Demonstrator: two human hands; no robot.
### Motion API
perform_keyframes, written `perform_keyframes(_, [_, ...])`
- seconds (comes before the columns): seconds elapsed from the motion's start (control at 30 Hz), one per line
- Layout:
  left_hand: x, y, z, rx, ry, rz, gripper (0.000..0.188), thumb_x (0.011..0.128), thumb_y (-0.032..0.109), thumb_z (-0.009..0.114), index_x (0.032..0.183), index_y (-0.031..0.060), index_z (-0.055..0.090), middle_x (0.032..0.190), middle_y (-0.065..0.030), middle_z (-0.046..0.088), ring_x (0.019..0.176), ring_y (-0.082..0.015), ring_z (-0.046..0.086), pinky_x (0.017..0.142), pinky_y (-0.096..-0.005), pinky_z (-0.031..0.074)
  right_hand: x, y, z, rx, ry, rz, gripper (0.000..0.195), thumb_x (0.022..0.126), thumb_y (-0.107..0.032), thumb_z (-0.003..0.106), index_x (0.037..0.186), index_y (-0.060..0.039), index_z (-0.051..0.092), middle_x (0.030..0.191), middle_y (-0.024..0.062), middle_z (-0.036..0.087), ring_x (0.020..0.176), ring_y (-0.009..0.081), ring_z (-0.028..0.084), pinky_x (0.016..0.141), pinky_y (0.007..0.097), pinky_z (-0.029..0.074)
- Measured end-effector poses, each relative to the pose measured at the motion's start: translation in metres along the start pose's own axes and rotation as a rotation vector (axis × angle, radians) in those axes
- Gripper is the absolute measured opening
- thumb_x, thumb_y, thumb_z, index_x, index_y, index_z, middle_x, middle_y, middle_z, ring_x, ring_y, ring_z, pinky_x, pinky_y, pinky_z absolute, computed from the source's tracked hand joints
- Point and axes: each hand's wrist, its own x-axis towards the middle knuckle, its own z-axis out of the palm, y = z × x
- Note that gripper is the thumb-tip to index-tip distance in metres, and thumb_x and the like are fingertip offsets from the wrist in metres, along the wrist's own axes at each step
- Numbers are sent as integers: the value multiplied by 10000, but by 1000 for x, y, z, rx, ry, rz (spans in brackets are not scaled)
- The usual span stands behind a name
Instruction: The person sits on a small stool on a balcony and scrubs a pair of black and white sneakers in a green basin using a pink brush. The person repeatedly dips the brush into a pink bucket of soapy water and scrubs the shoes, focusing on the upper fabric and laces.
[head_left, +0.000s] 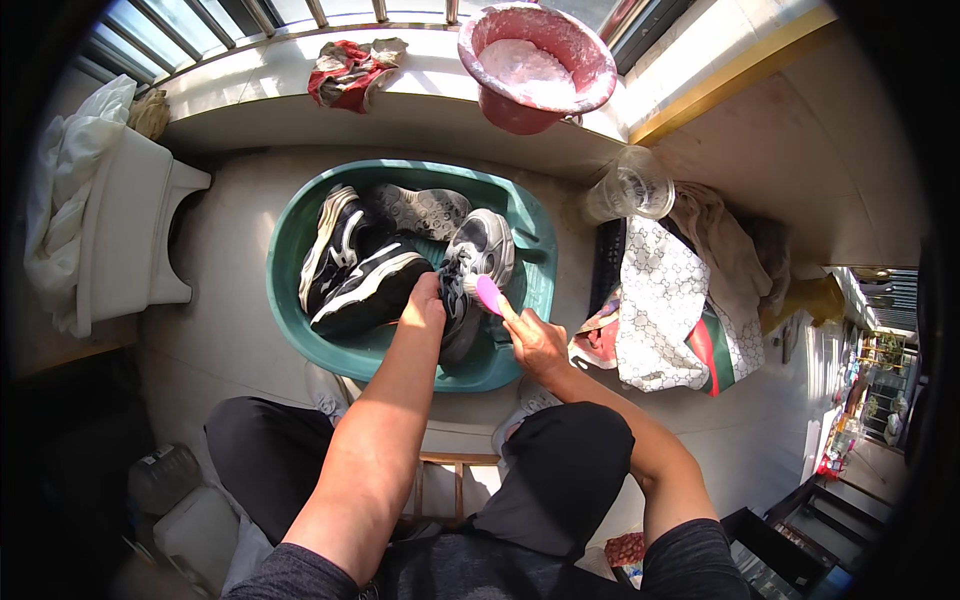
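Observation:
A green plastic tub (279, 300) on the floor in front of me holds several sneakers. My right hand (538, 343) grips a scrub brush with a pink back (489, 294); its pale bristles touch the laces of a grey sneaker (487, 234). My left hand (426, 301) is at the near side of that sneaker and holds it, the fingers mostly hidden. Left of it lie a black sneaker with a white sole edge (375, 283) and another black-and-white sneaker (328, 244), tilted against the tub wall. Behind them a patterned grey sole (424, 210) faces up.
On the ledge sit a red basin with whitish residue (487, 97) and a crumpled red cloth (349, 75). A white plastic stool (124, 232) stands left. At right are a clear plastic container (634, 187) and a white patterned cloth (660, 300). My knees flank the tub's near side.

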Motion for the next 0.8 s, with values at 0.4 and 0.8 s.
perform_keyframes(0.4, [-77, -70, 27, 1706, 553, 610, 520, 881, 498, 715, 1026, 0, 679, 1009, -138, 721, 963, -221, 680, 841, -345, 505, 73, 35, -66, 5, -407, 293, 416, 981, -303, 571, 1397, -306, 571, 1054, 161, 711, 983, 397, 671, 854, 507, 521])
perform_keyframes(0.8, [-82, -23, 75, 1117, 339, 398, 308, 969, 359, 680, 773, 139, 589, 721, 17, 586, 576, -108, 487, 560, -290, 395, 18, -83, -95, -187, -246, 46, 431, 912, -156, 599, 1336, -230, 623, 795, 129, 609, 665, 371, 653, 601, 498, 532])
